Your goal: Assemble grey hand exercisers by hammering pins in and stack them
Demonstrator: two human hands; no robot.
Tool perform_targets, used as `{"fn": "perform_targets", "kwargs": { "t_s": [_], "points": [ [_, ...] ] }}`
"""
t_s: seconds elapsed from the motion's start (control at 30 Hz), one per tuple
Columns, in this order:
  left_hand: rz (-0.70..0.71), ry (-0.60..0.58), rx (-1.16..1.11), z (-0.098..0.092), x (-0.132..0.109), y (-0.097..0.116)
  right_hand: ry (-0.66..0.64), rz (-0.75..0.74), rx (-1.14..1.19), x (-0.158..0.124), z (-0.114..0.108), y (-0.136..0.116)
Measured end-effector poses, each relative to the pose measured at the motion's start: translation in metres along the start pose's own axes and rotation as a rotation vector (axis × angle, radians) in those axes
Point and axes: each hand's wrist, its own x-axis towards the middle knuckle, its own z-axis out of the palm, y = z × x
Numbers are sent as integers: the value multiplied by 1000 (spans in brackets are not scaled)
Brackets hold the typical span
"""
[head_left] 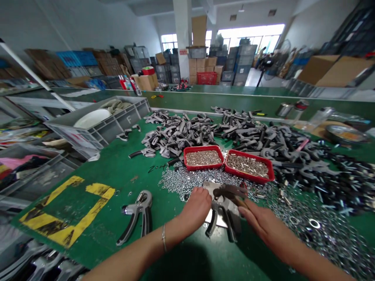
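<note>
My right hand (258, 220) is wrapped round the wooden handle of a hammer (233, 192). The hammer's head lies over the top of a grey and black hand grip strengthener (214, 220). This strengthener rests on a metal plate (208, 186), its two handles pointing towards me. My left hand (196, 206) is closed at the strengthener's upper left side; its fingertips are partly hidden. Another hand grip strengthener (143, 201) lies apart on the green table, left of my left hand.
Beyond my hands stand two red trays, one with tiny metal parts (187, 167), one with small pins (271, 177). Loose washers (175, 181) surround them. Behind are piles of grey handle parts (181, 132) and black parts (331, 179). A grey crate (117, 127) stands left, near yellow tape (98, 203).
</note>
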Motion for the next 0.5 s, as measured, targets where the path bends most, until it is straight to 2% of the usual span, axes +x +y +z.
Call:
{"fn": "perform_targets", "kwargs": {
  "t_s": [0.1, 0.17, 0.27, 0.33, 0.37, 0.43, 0.47, 0.5],
  "points": [
    [0, -2, -7, -2, 4, 0, -4, 52, 23, -9, 7, 8],
    [12, -10, -26, -5, 6, -2, -26, 97, 201, -11, 9, 20],
    [43, -24, -121, -10, 6, -8, -32, 306, 499, -12, -1, 48],
    [19, -10, -213, -12, 0, -9, 37, 408, 416, -14, -13, 64],
    [-9, 9, -262, -12, -5, -7, 124, 372, 299, -15, -18, 68],
    [-88, 71, -383, -12, -18, 1, 348, 175, 96, -22, -21, 64],
    [-132, 111, -453, -12, -26, 8, 406, 83, 81, -28, -18, 55],
    [-174, 157, -520, -12, -35, 15, 397, 35, 141, -35, -11, 42]
  ]
}}
